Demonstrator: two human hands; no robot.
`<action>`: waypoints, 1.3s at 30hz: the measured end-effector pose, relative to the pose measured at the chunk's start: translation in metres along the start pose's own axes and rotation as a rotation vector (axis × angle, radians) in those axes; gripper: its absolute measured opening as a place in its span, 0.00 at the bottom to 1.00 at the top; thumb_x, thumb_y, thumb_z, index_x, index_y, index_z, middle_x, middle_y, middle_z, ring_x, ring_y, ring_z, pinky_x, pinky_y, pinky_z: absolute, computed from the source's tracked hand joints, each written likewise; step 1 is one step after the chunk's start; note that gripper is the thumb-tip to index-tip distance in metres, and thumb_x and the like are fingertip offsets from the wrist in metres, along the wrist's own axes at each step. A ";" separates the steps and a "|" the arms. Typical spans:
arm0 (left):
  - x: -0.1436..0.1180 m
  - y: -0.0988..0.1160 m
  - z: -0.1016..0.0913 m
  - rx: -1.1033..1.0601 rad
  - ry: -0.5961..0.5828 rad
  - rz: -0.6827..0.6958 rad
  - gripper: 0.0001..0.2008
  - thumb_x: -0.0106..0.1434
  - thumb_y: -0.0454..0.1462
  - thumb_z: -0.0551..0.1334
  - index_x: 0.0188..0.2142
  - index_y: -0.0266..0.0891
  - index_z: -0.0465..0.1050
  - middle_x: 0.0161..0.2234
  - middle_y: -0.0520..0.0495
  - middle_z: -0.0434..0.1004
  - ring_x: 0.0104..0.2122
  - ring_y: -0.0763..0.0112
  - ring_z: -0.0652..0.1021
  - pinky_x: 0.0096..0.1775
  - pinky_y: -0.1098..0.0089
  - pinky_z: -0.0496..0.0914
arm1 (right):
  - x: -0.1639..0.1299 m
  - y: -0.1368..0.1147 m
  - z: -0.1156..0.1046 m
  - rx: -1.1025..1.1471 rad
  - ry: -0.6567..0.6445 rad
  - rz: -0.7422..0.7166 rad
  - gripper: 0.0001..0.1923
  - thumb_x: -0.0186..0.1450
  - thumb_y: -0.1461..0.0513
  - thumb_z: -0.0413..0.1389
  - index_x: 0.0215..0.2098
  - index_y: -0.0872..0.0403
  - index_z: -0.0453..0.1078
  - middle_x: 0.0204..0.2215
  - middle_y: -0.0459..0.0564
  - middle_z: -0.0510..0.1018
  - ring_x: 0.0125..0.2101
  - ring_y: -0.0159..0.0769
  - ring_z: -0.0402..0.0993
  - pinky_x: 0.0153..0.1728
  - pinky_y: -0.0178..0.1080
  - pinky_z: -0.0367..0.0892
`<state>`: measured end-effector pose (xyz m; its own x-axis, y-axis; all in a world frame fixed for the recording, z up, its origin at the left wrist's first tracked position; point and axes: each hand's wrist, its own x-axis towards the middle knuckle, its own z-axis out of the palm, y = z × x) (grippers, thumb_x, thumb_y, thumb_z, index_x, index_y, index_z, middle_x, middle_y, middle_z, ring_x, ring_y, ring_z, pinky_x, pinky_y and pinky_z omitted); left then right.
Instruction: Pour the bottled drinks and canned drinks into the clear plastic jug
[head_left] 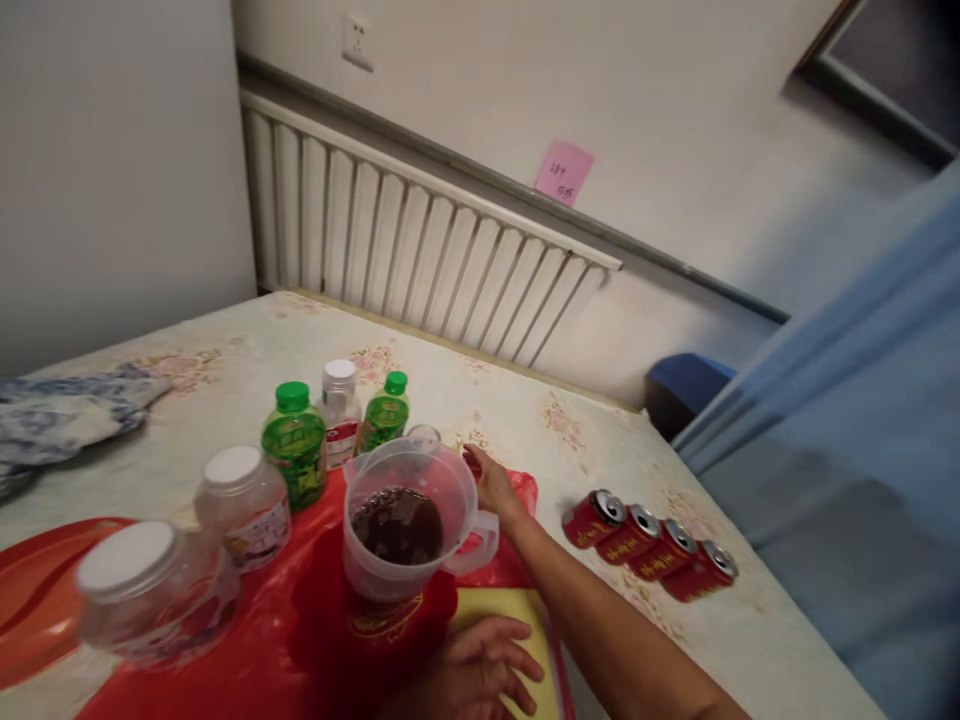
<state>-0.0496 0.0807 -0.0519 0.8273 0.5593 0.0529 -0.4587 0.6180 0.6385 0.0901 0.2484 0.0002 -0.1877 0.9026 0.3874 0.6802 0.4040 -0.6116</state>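
**Jug (pixel 379 575) close by both hands, left side crowded**

I have the left hand (pixel 480 672) low in view, over the yellow pad (pixel 517 604), on the near side of the jug. I can't tell whether it touches the pad. The right hand (pixel 496 490) reaches past the jug's right side, with the handle pointing at its forearm. A stretch of tablecloth lies between that forearm and the cans (pixel 664 555), and more runs on to the table's (pixel 517 410) far edge, along the radiator (pixel 420 240). The right edge falls off beside the curtain (pixel 825 470).

My left fingers are loosely spread and slightly bent, and I see nothing in them. The right arm is stretched forward, fingers pointing away; whether they grip anything I can't tell.

The jug stands on the red sheet (pixel 277 610), partly filled with dark liquid (pixel 397 525). Just past its rim shows a clear round object (pixel 425 434). To its left, two green-capped bottles (pixel 296 460) flank a slim jar (pixel 341 410), and nearer me two wide jars (pixel 251 520) block that side. Beyond those lie the orange tray (pixel 37 590) and a cloth (pixel 67 415). Four cans make the row at right.
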 end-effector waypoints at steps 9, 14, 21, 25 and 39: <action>-0.007 0.013 0.016 0.065 0.035 -0.025 0.21 0.58 0.40 0.66 0.51 0.40 0.72 0.46 0.40 0.77 0.41 0.62 0.77 0.41 0.65 0.67 | -0.063 0.032 -0.177 -0.775 -0.294 0.229 0.40 0.48 0.66 0.67 0.59 0.55 0.65 0.63 0.63 0.63 0.61 0.55 0.60 0.60 0.51 0.53; -0.006 0.012 0.017 0.071 0.048 -0.058 0.20 0.59 0.37 0.65 0.52 0.39 0.72 0.47 0.39 0.77 0.42 0.63 0.77 0.42 0.65 0.67 | -0.076 0.044 -0.198 -0.789 -0.387 0.309 0.30 0.47 0.64 0.67 0.49 0.54 0.73 0.47 0.58 0.77 0.46 0.49 0.73 0.47 0.42 0.64; -0.006 0.015 0.019 0.085 0.050 -0.054 0.21 0.59 0.38 0.66 0.52 0.38 0.72 0.46 0.39 0.77 0.42 0.63 0.77 0.43 0.65 0.67 | -0.093 0.031 -0.197 -0.756 -0.371 0.363 0.28 0.49 0.62 0.65 0.49 0.55 0.72 0.44 0.55 0.76 0.42 0.43 0.72 0.39 0.37 0.64; -0.004 0.012 0.015 0.084 0.035 -0.044 0.21 0.60 0.37 0.64 0.53 0.37 0.71 0.47 0.37 0.77 0.42 0.63 0.78 0.41 0.65 0.68 | -0.110 0.011 -0.191 -0.741 -0.336 0.371 0.28 0.53 0.58 0.64 0.52 0.55 0.70 0.44 0.56 0.77 0.42 0.43 0.73 0.42 0.38 0.65; -0.005 0.011 0.017 0.070 0.061 -0.057 0.21 0.60 0.39 0.66 0.52 0.37 0.70 0.46 0.39 0.77 0.40 0.64 0.77 0.41 0.65 0.68 | -0.189 0.037 -0.127 -0.003 0.340 0.552 0.34 0.50 0.56 0.64 0.54 0.55 0.67 0.48 0.57 0.79 0.48 0.52 0.76 0.50 0.50 0.71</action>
<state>-0.0530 0.0756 -0.0318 0.8291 0.5583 -0.0303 -0.3862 0.6110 0.6910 0.2407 0.0739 -0.0082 0.4250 0.8796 0.2139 0.6146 -0.1069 -0.7815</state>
